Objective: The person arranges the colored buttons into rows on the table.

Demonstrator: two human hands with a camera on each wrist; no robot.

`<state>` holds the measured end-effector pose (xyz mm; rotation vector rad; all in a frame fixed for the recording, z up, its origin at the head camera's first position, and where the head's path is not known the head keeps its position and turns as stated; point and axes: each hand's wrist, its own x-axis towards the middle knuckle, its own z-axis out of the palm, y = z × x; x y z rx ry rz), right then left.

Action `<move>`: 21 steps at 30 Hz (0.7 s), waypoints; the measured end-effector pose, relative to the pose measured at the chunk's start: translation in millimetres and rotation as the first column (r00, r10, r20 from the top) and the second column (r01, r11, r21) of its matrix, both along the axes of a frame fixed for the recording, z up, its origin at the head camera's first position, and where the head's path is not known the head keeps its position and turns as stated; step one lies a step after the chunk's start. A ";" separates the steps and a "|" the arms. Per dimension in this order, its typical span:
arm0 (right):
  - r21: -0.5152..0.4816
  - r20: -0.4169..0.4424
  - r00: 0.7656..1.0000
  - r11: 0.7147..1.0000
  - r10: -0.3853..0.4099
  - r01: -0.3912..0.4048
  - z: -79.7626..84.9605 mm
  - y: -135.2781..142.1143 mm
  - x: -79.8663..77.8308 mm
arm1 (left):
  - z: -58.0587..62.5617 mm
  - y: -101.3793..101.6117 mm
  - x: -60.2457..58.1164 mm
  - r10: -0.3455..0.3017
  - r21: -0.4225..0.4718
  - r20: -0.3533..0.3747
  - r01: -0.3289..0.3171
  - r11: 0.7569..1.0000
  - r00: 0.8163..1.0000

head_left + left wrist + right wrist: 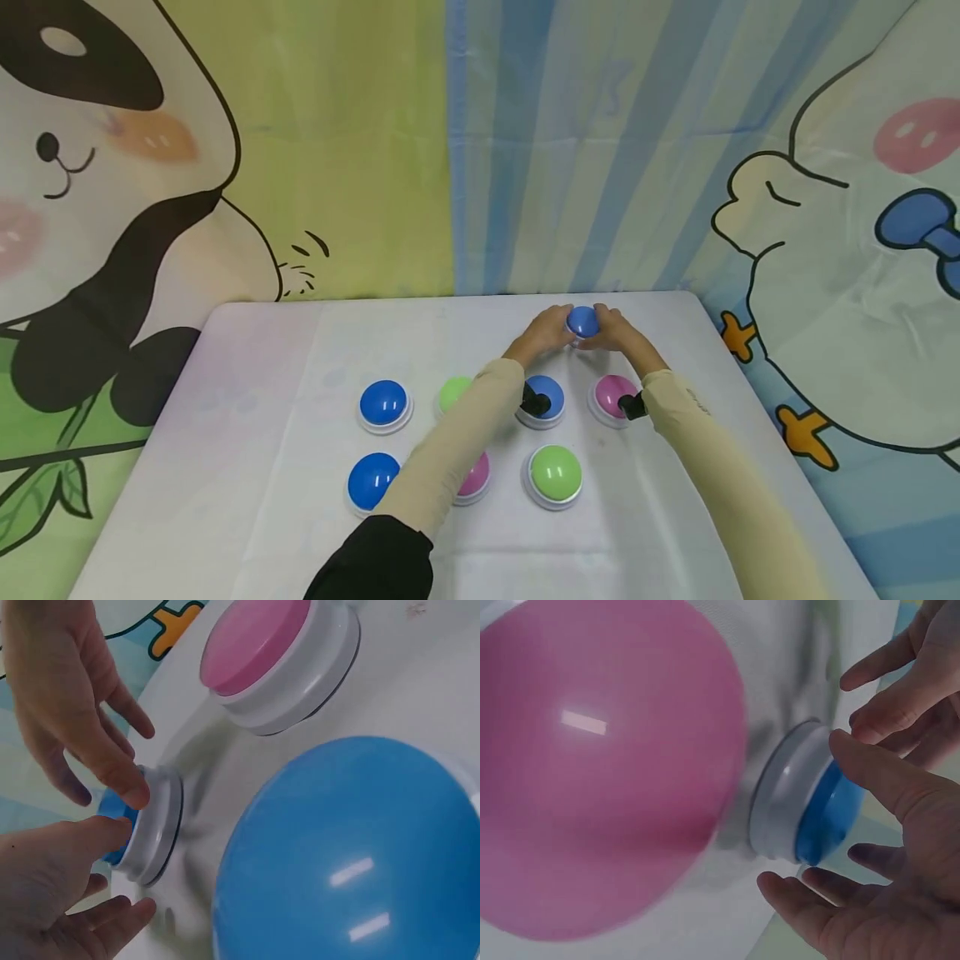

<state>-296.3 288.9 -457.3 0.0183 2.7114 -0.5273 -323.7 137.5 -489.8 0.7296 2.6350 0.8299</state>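
Observation:
At the back of the table a blue dome push button [582, 322] on a white round base stands between both hands. My left hand [546, 333] is at its left side and my right hand [621, 335] at its right. In the left wrist view the left thumb [105, 834] lies against the blue top, its other fingers loosely extended beside the base. In the right wrist view the right thumb [870, 769] reaches over the button's edge, other fingers loosely extended. Whether the thumbs press on it I cannot tell.
Nearer on the white table [262, 400] stand a second blue button [551, 392], a pink button [611, 390] and a green button [555, 473]. More buttons lie left, partly behind the left sleeve [465, 442]. A printed cloth [375, 167] hangs behind.

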 end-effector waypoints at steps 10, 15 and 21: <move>0.025 0.005 0.998 0.998 -0.066 0.066 -14.6 -3.5 -5.7 | -4.8 -0.5 7.6 -0.029 -0.021 0.069 0.031 0.999 0.997; 0.028 0.014 0.997 0.997 -0.078 0.077 -16.4 -3.5 -7.1 | -4.6 -1.3 6.7 -0.032 -0.019 0.064 0.034 0.999 0.997; 0.027 0.049 0.995 0.996 -0.086 0.085 -15.6 -5.2 -5.6 | -8.4 0.6 6.6 -0.040 0.033 0.074 0.037 0.999 0.996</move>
